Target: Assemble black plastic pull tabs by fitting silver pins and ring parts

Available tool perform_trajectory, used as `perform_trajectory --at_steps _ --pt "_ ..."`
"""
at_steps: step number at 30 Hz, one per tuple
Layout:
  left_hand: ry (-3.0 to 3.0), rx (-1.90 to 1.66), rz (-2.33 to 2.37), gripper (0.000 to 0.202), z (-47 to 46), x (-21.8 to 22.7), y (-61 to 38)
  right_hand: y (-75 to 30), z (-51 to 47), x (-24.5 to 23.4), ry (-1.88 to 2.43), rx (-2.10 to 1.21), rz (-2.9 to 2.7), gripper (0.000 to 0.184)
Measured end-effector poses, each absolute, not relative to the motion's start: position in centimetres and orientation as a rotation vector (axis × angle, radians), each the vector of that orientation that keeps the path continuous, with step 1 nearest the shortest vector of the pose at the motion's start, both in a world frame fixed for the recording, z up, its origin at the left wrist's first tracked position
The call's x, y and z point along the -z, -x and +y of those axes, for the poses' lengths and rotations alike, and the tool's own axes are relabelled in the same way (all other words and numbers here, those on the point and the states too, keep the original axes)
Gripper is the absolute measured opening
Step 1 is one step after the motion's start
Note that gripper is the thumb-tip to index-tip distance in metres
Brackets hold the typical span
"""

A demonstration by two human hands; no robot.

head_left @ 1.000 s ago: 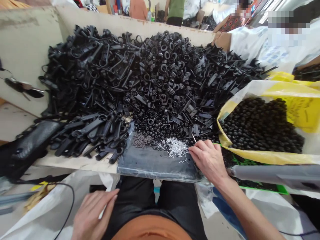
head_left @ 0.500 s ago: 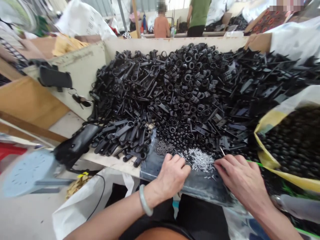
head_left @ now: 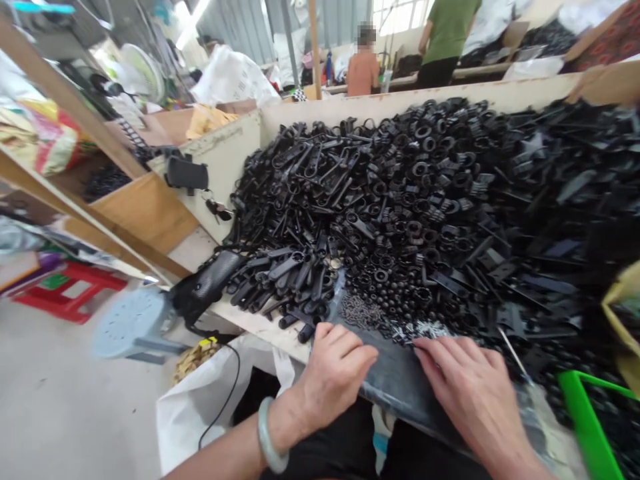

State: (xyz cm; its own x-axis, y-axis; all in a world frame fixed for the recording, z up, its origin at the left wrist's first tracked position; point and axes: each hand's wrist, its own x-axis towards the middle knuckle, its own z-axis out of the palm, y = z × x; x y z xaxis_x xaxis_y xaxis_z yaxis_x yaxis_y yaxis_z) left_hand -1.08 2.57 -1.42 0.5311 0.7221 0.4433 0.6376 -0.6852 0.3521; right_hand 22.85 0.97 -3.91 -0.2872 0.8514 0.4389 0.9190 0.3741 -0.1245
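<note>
My left hand (head_left: pixel 336 375), a pale bangle on its wrist, rests with curled fingers on the near edge of a dark plastic sheet (head_left: pixel 395 380). My right hand (head_left: pixel 467 388) lies on the same sheet with its fingers stretched toward a small heap of silver pins (head_left: pixel 429 329); a thin metal rod (head_left: pixel 511 355) sticks out beside it, and whether the hand holds it is unclear. Next to the pins lies a small heap of dark screws (head_left: pixel 361 311). Behind them rises a big pile of black plastic parts (head_left: pixel 415 200), with long black handles (head_left: pixel 290 280) on its left.
A wooden board (head_left: pixel 225 157) walls the bench's left and back. A black mesh pouch (head_left: pixel 207 285) hangs off the left corner, above a white bag (head_left: pixel 200 400) and a cable. A grey stool (head_left: pixel 131 323) and a red stool (head_left: pixel 60 293) stand on the floor. A green frame (head_left: pixel 587 420) sits at right. People stand at the back.
The view has swung left, so the yellow bag of black beads is nearly out of frame. My left hand came up from my lap onto the sheet; both hands now sit closer together.
</note>
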Motion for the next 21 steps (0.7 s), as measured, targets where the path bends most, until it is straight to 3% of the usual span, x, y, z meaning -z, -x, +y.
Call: perform_trajectory --at_steps 8,13,15,17,21 --pt "-2.55 -1.051 1.766 0.008 2.3 -0.3 9.0 -20.0 2.1 3.3 1.385 -0.023 -2.099 0.037" --pt "-2.525 -1.134 1.71 0.01 3.5 -0.4 8.5 -12.3 5.4 0.1 1.276 -0.279 -2.092 0.026" --pt "-2.515 -1.16 1.682 0.011 3.9 -0.6 8.2 -9.9 7.0 -0.2 1.307 -0.228 -2.158 0.032" --pt "-2.508 -1.181 1.744 0.01 4.9 -1.0 8.3 -8.7 8.2 0.1 1.338 -0.194 -2.189 0.025" --pt "-2.594 -0.905 1.992 0.008 8.8 -2.6 8.6 -9.0 9.1 0.8 1.266 -0.298 -2.036 0.012"
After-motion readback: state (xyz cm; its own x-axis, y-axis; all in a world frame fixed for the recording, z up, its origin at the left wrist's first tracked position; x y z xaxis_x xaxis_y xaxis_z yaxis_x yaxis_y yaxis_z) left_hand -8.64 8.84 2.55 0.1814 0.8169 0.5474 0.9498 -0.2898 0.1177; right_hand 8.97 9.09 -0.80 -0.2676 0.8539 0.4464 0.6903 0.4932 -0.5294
